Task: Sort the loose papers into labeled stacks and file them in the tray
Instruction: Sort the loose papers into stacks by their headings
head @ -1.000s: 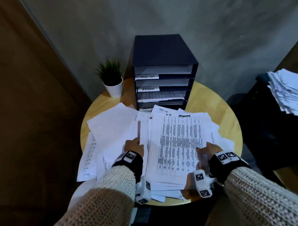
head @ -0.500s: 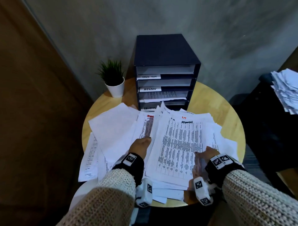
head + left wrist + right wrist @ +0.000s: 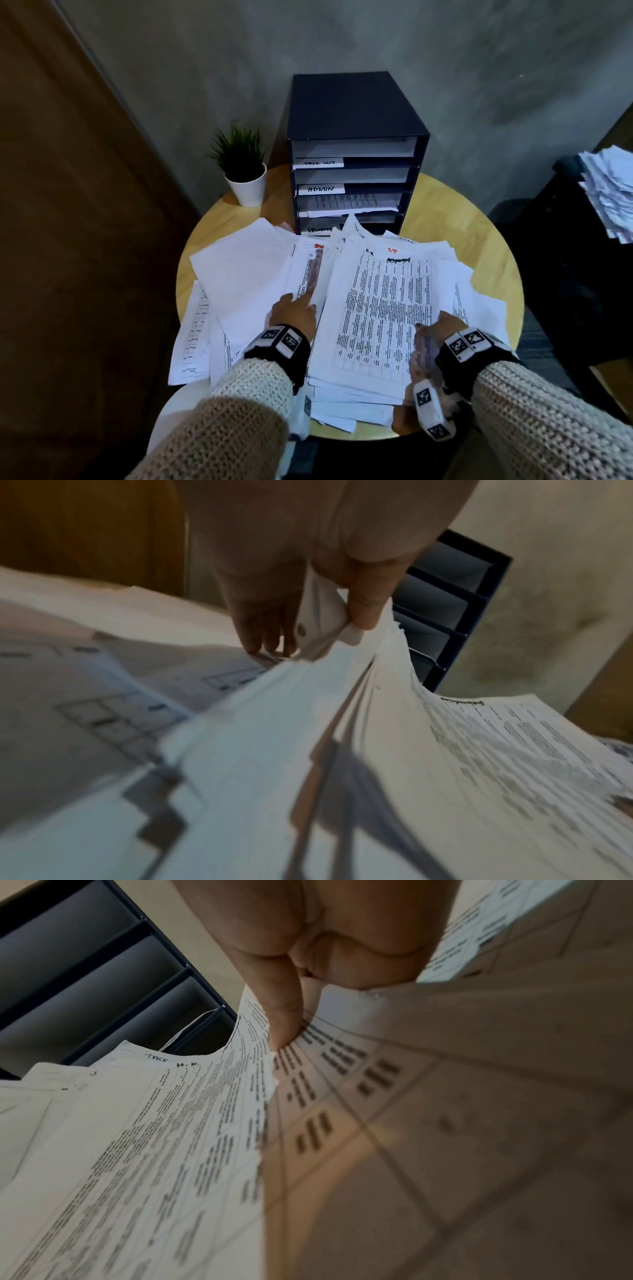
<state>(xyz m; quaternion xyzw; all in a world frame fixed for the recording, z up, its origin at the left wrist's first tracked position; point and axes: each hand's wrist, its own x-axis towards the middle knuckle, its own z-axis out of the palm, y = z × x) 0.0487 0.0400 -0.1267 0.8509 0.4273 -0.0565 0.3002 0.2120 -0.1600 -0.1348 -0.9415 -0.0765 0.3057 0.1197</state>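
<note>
A thick stack of printed papers [image 3: 383,308] lies mid-table, its left side raised off the sheets below. My left hand [image 3: 294,310] grips the stack's left edge; in the left wrist view the left hand [image 3: 325,620] has its thumb on top of the stack [image 3: 342,750] and its fingers underneath. My right hand [image 3: 440,329] pinches the right edge; the right wrist view shows the right hand [image 3: 291,1015] with its thumb pressing the printed stack [image 3: 171,1137]. Behind stands the black filing tray [image 3: 356,102] with labelled slots; one slot holds sheets.
More loose sheets [image 3: 239,274] spread over the left of the round wooden table [image 3: 445,205]. A small potted plant [image 3: 245,174] stands left of the tray. Another paper pile [image 3: 609,192] rests on dark furniture at the far right.
My left hand has slid forward under the stack's left edge and lifted it, uncovering sheets with red marks beneath. The right hand keeps its grip on the right edge.
</note>
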